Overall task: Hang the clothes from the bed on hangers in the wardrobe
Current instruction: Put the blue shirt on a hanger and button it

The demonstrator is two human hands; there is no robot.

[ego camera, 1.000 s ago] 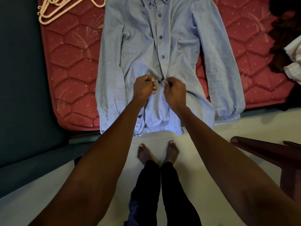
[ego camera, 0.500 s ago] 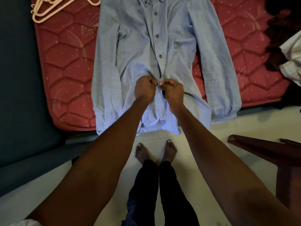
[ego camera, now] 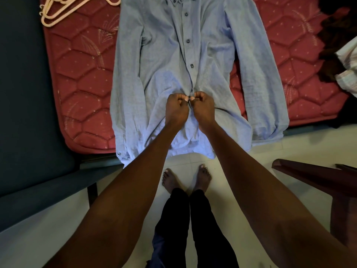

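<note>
Fingers (ego camera: 185, 98) of both hands pinched on the shirt (ego camera: 164, 60) placket, left hand (ego camera: 176, 110) beside right hand (ego camera: 203, 109). I see shirt flat on bed (ego camera: 81, 78), hangers (ego camera: 58, 10) top left.

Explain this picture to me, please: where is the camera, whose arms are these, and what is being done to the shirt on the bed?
There is no machine here. The camera sits on a person's head and looks down, so you see that person's own arms, legs and bare feet. A light blue shirt lies face up on a red mattress, its hem hanging over the edge. The left hand and right hand meet at the button strip low on the shirt, each pinching the cloth, apparently working a button. Pale hangers lie at the mattress's far left corner. More clothes are piled at the right edge, and part of a dark wooden chair stands on the floor.
</note>
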